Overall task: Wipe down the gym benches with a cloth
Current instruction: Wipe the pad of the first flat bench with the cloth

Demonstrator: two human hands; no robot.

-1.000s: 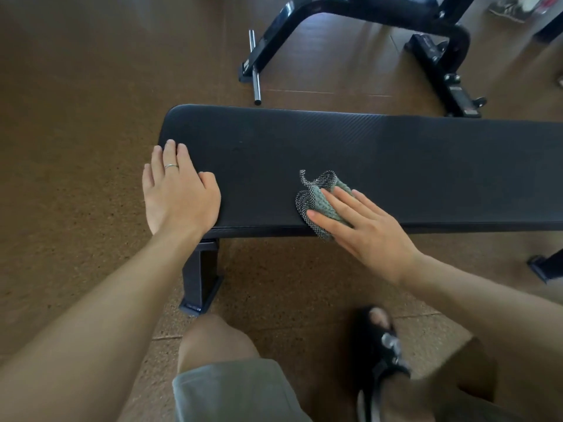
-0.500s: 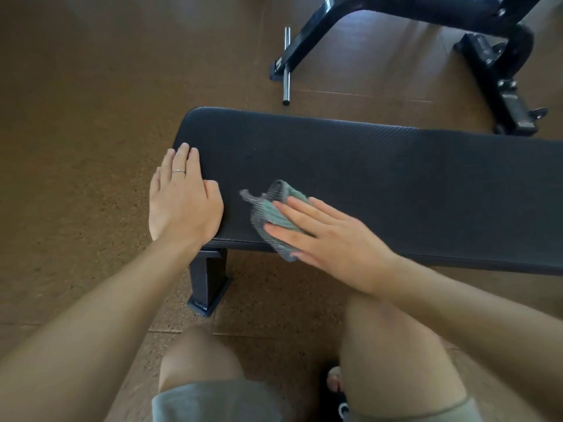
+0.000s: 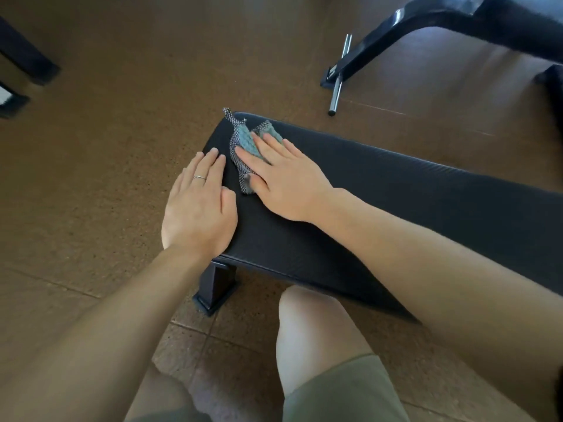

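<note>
**Hands flat at the bench end, cloth near the corner**

Both hands are laid flat: the left hand (image 3: 199, 205) is spread on the bench (image 3: 396, 202) edge, and the cloth (image 3: 243, 144) is pressed under the straight fingers of the right hand (image 3: 283, 181). A loose cloth tail overhangs the far corner. If pressure is eased there, the cloth could be dragged off onto the floor (image 3: 106, 132).

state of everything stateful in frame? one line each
cloth: crumpled, flat on the bench's far end corner, pinned under the right hand
right hand: fingers straight, pressing the cloth
left hand: flat, resting on the bench's end edge, ring on one finger
bench: upright on its leg, pad bare beyond the hands
</note>
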